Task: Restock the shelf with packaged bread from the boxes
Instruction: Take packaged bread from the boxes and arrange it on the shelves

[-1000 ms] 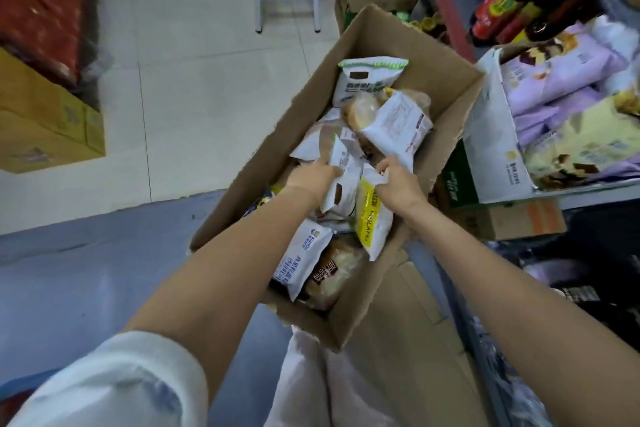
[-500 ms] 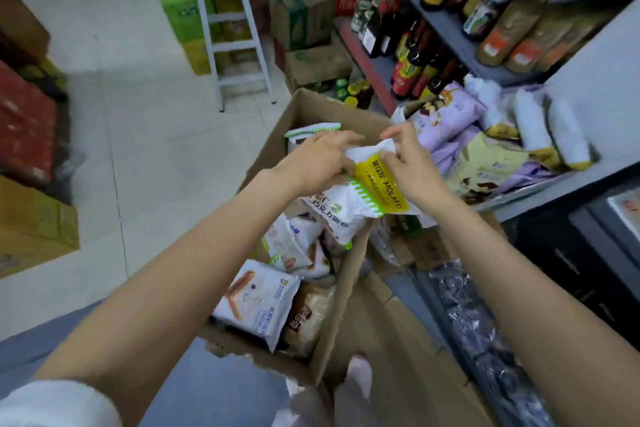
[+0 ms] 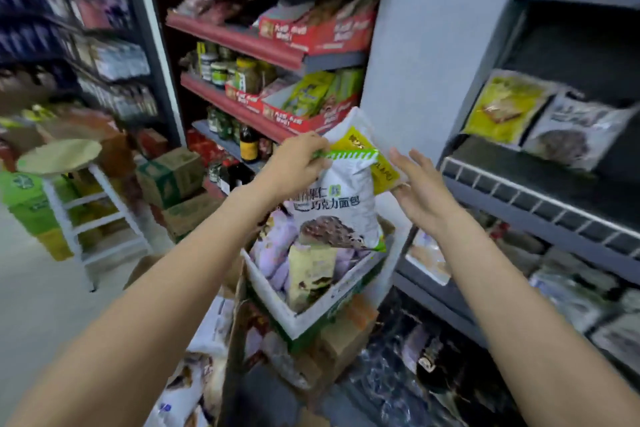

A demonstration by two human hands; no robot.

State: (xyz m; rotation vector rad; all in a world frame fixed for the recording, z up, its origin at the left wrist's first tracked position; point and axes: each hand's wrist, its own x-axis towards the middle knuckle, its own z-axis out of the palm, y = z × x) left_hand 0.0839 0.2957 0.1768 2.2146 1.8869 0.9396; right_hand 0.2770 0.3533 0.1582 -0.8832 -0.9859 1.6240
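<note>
- While the left hand [image 3: 298, 163] pinches the green-striped top seam of a white bread bag [image 3: 341, 204], a yellow bag [image 3: 375, 163] sits just behind it, its lower edge touching the right hand [image 3: 420, 191].
- That right hand is wide open, fingers straight, supporting rather than gripping; I judge the left grip carries most of the weight.
- Both bags hang in the air above a white box [image 3: 322, 308] of purple and pale packs, short of the grey shelf [image 3: 533, 191] at right.
- On that shelf, a yellow pack [image 3: 505, 107] and a white pack [image 3: 571, 132] already lean at the back, so the step in hand looks like carrying the two bags across to join them.
- To do it well, close the right fingers on the yellow bag before moving, or it may slip off the open palm.
- Lift both clear of the shelf's front lip, then set each with its like, print facing out.
- Hold by seams or edges, not the middle: soft bread probably crushes easily.
- Separate the bags one per hand so each can be placed without fumbling.
- More bread lies in the brown box [image 3: 228, 340] at bottom, so much restocking seems left.
</note>
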